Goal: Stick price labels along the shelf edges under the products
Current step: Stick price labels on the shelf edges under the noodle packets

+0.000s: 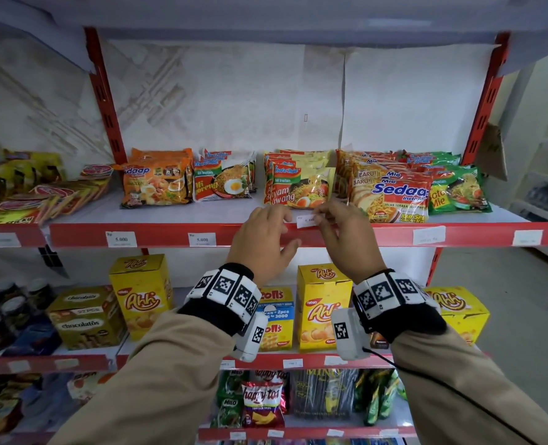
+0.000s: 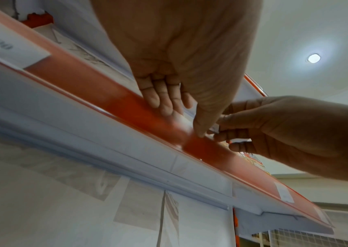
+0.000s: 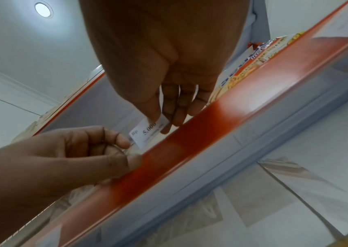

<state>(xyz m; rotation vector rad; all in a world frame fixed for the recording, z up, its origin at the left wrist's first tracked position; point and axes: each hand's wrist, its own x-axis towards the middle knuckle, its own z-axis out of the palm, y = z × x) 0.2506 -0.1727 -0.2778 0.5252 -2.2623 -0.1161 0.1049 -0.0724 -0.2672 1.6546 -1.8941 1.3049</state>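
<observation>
A small white price label printed 5.000 hovers at the top of the red shelf-edge strip, below the yellow noodle packets. My right hand pinches the label's right end between thumb and fingers. My left hand curls over the strip just to the left, fingers on top and thumb on its front. Its index fingertip touches the label's left corner. In the left wrist view the left hand's fingers lie along the strip.
Two labels sit on the strip to the left, and two more to the right. Noodle packs fill this shelf. Yellow snack boxes stand on the shelf below, between my forearms.
</observation>
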